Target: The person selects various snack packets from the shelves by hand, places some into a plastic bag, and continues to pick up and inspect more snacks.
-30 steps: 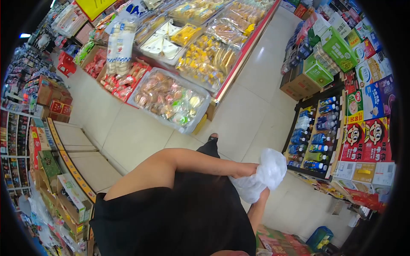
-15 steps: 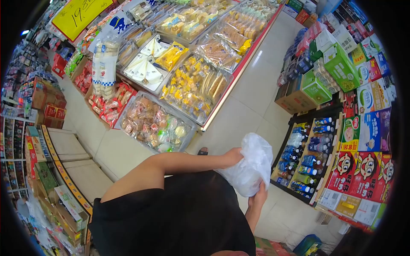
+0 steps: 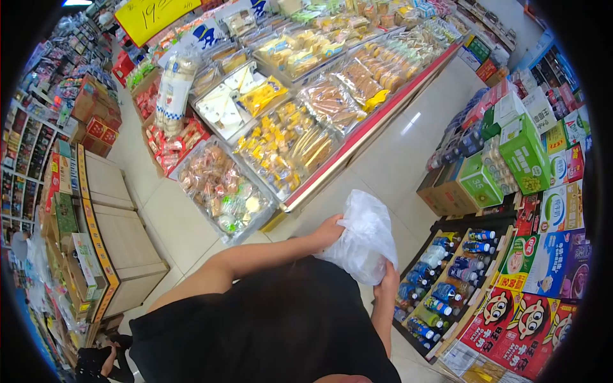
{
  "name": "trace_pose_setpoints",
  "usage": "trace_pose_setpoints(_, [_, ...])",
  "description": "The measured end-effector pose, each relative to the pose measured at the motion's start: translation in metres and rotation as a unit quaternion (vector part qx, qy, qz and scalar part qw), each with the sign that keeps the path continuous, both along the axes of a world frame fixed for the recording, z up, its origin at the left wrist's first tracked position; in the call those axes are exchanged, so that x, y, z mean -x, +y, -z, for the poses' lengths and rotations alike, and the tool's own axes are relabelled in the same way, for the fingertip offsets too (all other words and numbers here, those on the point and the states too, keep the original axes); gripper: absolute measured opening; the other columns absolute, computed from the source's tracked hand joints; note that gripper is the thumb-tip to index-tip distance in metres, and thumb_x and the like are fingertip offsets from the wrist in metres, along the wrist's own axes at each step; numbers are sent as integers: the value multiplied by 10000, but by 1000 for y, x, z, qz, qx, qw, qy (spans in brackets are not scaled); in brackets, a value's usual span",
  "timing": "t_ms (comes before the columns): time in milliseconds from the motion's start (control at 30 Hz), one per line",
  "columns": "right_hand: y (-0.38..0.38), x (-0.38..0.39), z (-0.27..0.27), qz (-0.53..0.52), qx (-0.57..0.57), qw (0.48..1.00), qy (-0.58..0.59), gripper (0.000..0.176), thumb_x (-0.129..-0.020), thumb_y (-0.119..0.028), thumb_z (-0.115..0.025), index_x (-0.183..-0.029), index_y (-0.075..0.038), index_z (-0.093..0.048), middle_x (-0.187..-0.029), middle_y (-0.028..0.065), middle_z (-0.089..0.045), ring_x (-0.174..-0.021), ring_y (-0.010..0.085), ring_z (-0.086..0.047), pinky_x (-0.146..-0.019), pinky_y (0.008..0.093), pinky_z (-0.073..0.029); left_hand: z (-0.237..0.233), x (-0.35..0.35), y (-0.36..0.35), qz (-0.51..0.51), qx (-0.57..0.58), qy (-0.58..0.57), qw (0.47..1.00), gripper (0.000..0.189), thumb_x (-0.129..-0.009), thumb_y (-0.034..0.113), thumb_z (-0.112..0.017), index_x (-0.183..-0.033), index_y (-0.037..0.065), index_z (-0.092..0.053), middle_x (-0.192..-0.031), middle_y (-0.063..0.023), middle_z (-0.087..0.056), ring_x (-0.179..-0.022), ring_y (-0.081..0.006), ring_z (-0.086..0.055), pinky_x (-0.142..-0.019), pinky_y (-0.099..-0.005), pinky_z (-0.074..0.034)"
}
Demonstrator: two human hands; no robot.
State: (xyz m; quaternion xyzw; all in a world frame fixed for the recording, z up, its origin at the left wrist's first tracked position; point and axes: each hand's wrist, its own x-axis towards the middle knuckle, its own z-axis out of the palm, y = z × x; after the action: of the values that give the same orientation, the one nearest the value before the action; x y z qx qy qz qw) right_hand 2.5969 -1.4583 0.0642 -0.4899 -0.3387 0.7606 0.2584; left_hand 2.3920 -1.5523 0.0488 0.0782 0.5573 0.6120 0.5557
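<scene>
In the head view I hold a translucent white plastic bag (image 3: 365, 235) out in front of my black shirt. My left hand (image 3: 328, 232) is closed on the bag's upper left side. On its lower right side, the fingers of my right hand (image 3: 387, 281) grip the plastic. A rounded shape shows faintly through the lower part, but I cannot make out what it is. The bag hangs above the tiled floor, apart from the display stands.
Ahead stands a display (image 3: 357, 137) of packaged breads and cakes, with a tray of wrapped snacks (image 3: 223, 188) at its near corner. Bottled drinks (image 3: 447, 290) and stacked milk cartons (image 3: 520, 329) line the right. A wooden shelf unit (image 3: 121, 223) stands left; a person (image 3: 102, 364) is at lower left.
My view has turned and shifted, so the bread display and drinks sit differently in frame. Both hands keep hold of the bag. A person now shows at lower left.
</scene>
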Motion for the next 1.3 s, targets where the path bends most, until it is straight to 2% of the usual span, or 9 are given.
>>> trace_pose_setpoints(133, [47, -9, 6, -20, 18, 1000, 9, 283, -887, -107, -467, -1133, 25, -517, -1055, 107, -588, -959, 220, -574, -816, 347, -470, 16, -7, 24, -55, 60, 129, 988, 249, -884, 82, -470, -1125, 29, -503, -1023, -87, -592, -929, -153, -569, -814, -302, -465])
trace_pose_setpoints(433, [108, -26, 39, -78, -25, 997, -15, 218, -858, -68, -529, -1061, 8, -555, -978, 71, -603, -860, 151, -573, -764, 276, -455, 53, -7, 51, -226, 13, 54, 973, 233, -874, 44, -403, -1055, 11, -546, -964, -89, -608, -897, -167, -576, -802, -288, -460])
trace_pose_setpoints(600, [152, -14, 74, -155, -283, 929, -179, 202, -787, -13, -568, -989, -12, -557, -831, 46, -571, -700, 122, -517, -636, 260, -424, 38, 22, 80, -271, 53, 32, 961, 198, -895, 44, -389, -1003, 31, -554, -904, -71, -614, -818, -161, -590, -730, -277, -482])
trace_pose_setpoints(733, [190, 7, 50, -140, -367, 876, -279, 253, -754, 8, -572, -1007, -11, -554, -829, 75, -572, -706, 152, -529, -633, 271, -430, 47, 56, 123, -257, 71, 28, 963, 198, -884, 28, -385, -991, 49, -550, -883, -69, -610, -807, -161, -590, -687, -281, -490])
trace_pose_setpoints(833, [221, 17, 48, -101, -441, 826, -335, 253, -770, 20, -527, -1020, -5, -549, -852, 82, -566, -722, 163, -522, -677, 263, -430, 47, 82, 171, -239, 55, -49, 968, 197, -878, 23, -383, -982, 65, -545, -867, -65, -605, -801, -169, -592, -667, -304, -495])
trace_pose_setpoints(1033, [267, 46, 46, -47, -457, 812, -359, 200, -784, 15, -501, -974, 5, -564, -887, 123, -588, -798, 219, -570, -725, 290, -443, 28, 142, 250, -189, -47, -220, 956, 174, -891, 39, -423, -1034, 41, -523, -958, -89, -600, -901, -228, -595, -791, -377, -489])
trace_pose_setpoints(1067, [273, 46, 54, -44, -451, 811, -369, 200, -784, 15, -501, -974, 5, -564, -887, 123, -588, -798, 219, -570, -725, 290, -443, 34, 145, 258, -161, -50, -231, 958, 174, -894, 49, -430, -1042, 42, -521, -971, -91, -601, -909, -225, -593, -786, -367, -490])
trace_pose_setpoints(1167, [279, 54, 59, 159, -72, 977, -126, 158, -857, -37, -492, -1000, -13, -556, -970, 106, -605, -852, 209, -598, -732, 295, -484, 36, 155, 279, -41, 20, -125, 991, 198, -875, 79, -488, -1066, 44, -520, -991, -82, -596, -913, -184, -585, -790, -328, -479])
trace_pose_setpoints(1300, [302, 62, 68, 231, 40, 970, -69, 190, -860, -65, -510, -1040, -15, -542, -1017, 117, -600, -903, 227, -603, -754, 338, -509, 17, 163, 281, 165, -57, 110, 979, 430, -791, 125, -617, -1188, 40, -476, -1022, -79, -580, -947, -138, -552, -831, -271, -435])
